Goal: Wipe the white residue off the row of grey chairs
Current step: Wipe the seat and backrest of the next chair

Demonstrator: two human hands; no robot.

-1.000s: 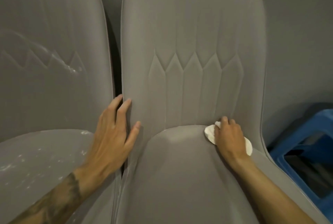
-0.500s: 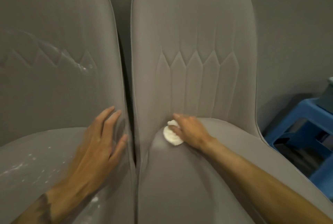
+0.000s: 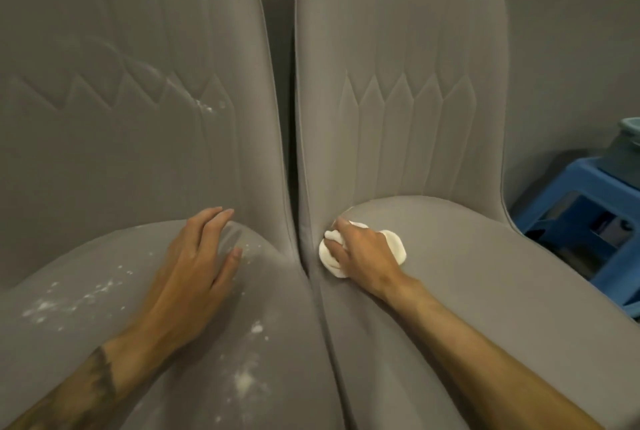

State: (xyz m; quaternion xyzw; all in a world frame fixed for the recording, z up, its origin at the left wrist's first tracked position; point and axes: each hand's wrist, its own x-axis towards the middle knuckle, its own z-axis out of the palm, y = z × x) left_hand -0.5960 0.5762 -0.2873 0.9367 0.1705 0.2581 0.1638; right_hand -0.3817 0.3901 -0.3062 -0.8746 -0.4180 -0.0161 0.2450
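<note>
- R hand (image 3: 363, 253): fingers curled over white cloth (image 3: 394, 244), bunching it against seat of R chair (image 3: 485, 274) at the rear corner by the gap. Prob. pressing to scrub the crease. Cloth lies under the palm; edges show at 3 & 9 o'clock of the knuckles.
- L hand (image 3: 197, 256): fingers straight, slightly spread, flat on L chair (image 3: 86, 187). Prob. a brace.
- White residue (image 3: 244, 381): specks on L seat at 6 & 8 o'clock of L hand, a few on the backrest at 12.

My right forearm (image 3: 467, 343) is bare. Left forearm (image 3: 114, 364) bare too, with a dark blotchy tattoo (image 3: 86, 391) starting just behind my left hand (image 3: 194, 270).
</note>
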